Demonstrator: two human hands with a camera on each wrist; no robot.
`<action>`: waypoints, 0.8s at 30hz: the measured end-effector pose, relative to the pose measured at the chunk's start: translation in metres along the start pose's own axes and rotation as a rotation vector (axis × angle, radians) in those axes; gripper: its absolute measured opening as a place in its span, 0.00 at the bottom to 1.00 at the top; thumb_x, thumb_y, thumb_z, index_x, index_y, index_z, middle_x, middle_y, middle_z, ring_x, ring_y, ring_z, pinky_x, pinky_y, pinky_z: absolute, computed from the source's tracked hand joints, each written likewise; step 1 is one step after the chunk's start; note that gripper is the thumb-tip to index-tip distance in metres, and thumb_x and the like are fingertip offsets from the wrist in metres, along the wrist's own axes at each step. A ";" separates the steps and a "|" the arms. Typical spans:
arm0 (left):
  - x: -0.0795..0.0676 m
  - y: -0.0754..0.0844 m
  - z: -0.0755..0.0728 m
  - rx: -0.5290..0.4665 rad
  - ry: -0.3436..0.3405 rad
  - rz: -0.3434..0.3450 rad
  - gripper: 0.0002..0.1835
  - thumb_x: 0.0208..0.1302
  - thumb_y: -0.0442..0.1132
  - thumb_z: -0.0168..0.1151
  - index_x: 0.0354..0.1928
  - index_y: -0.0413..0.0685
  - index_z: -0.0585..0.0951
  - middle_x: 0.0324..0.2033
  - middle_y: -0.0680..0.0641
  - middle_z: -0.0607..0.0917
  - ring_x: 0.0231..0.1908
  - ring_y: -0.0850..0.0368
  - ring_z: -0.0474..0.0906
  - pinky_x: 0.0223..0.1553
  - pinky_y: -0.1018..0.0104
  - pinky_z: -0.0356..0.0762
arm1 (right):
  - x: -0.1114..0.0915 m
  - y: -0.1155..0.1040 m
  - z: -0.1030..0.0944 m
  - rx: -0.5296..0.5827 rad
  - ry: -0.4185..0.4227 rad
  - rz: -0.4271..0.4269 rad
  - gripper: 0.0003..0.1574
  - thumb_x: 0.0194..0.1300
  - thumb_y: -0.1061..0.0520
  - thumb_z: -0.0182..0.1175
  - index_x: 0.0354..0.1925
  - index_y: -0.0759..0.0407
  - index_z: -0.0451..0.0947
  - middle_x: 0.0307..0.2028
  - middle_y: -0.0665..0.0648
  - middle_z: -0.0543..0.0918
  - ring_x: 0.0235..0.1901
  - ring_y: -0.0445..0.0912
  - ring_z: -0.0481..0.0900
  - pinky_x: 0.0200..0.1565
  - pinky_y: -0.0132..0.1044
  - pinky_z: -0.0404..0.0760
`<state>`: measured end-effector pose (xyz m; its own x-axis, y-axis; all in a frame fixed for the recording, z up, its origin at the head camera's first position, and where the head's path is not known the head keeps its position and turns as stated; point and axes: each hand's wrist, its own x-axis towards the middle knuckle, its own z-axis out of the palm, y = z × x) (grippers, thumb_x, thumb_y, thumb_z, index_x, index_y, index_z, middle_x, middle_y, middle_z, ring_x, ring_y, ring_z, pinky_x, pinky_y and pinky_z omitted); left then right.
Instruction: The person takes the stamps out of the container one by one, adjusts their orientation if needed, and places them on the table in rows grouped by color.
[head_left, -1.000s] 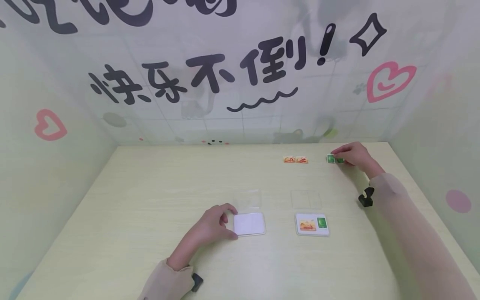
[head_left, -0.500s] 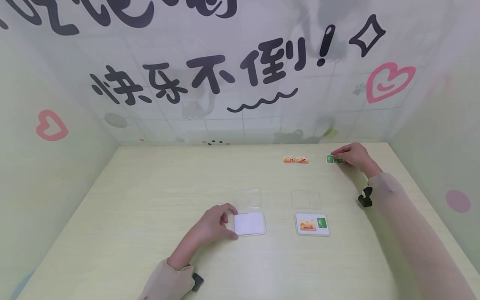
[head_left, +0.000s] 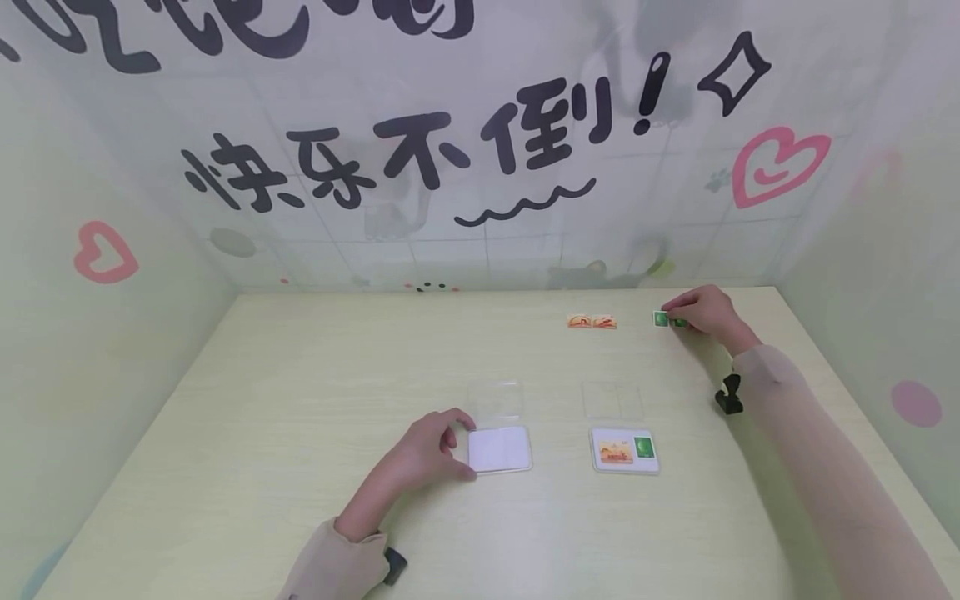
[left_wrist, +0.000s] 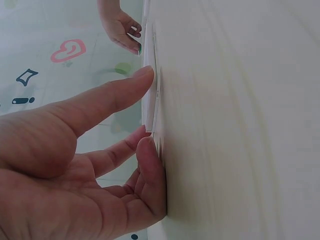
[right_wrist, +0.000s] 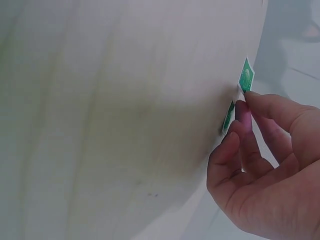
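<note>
My left hand (head_left: 429,450) holds a shallow clear plastic case (head_left: 529,467) by its left corners, thumb at the near edge and forefinger at the far edge. A blank white card (head_left: 498,448) lies in that case. At the back right, my right hand (head_left: 707,312) pinches a green stamp (right_wrist: 246,75) at its edge between thumb and fingertip. A second green stamp (right_wrist: 228,117) lies close by, partly hidden by the fingers. To the right, another case (head_left: 594,467) holds a white card bearing an orange stamp (head_left: 616,452) and a green stamp (head_left: 644,447).
Two orange stamps (head_left: 592,322) lie side by side near the back of the pale wooden table (head_left: 300,367). Behind the cases lie two clear lids (head_left: 496,400), faint against the wood. Printed walls (head_left: 480,150) enclose the back and both sides.
</note>
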<state>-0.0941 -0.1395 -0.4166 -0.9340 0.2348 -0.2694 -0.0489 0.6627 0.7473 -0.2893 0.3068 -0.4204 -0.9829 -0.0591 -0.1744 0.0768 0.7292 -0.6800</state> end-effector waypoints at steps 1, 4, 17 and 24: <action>0.000 0.000 0.000 -0.001 0.000 0.001 0.30 0.47 0.28 0.83 0.53 0.46 0.82 0.33 0.47 0.75 0.33 0.53 0.70 0.36 0.62 0.68 | 0.000 0.000 0.000 -0.006 0.002 0.001 0.20 0.74 0.60 0.64 0.57 0.73 0.83 0.46 0.66 0.87 0.32 0.44 0.74 0.33 0.33 0.76; 0.000 0.000 0.000 -0.003 -0.003 0.002 0.30 0.47 0.28 0.83 0.54 0.46 0.82 0.33 0.47 0.75 0.33 0.53 0.70 0.36 0.62 0.68 | -0.001 -0.001 0.000 -0.022 0.002 0.004 0.20 0.74 0.59 0.63 0.57 0.73 0.83 0.47 0.68 0.87 0.32 0.44 0.74 0.34 0.33 0.76; 0.000 -0.002 -0.001 0.002 -0.005 0.004 0.30 0.47 0.29 0.83 0.54 0.46 0.82 0.34 0.47 0.75 0.33 0.53 0.70 0.36 0.63 0.69 | -0.005 -0.002 -0.002 -0.033 -0.007 -0.003 0.21 0.75 0.58 0.62 0.59 0.72 0.82 0.57 0.74 0.82 0.38 0.47 0.76 0.38 0.32 0.77; -0.001 -0.001 -0.001 -0.001 -0.004 0.005 0.30 0.47 0.28 0.83 0.54 0.46 0.82 0.34 0.46 0.75 0.34 0.53 0.70 0.36 0.62 0.69 | -0.011 0.004 -0.005 -0.008 -0.001 0.001 0.23 0.76 0.56 0.63 0.60 0.71 0.81 0.61 0.75 0.80 0.39 0.47 0.79 0.40 0.33 0.78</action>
<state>-0.0935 -0.1411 -0.4170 -0.9327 0.2409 -0.2683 -0.0447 0.6612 0.7489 -0.2789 0.3133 -0.4175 -0.9827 -0.0589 -0.1754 0.0762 0.7349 -0.6738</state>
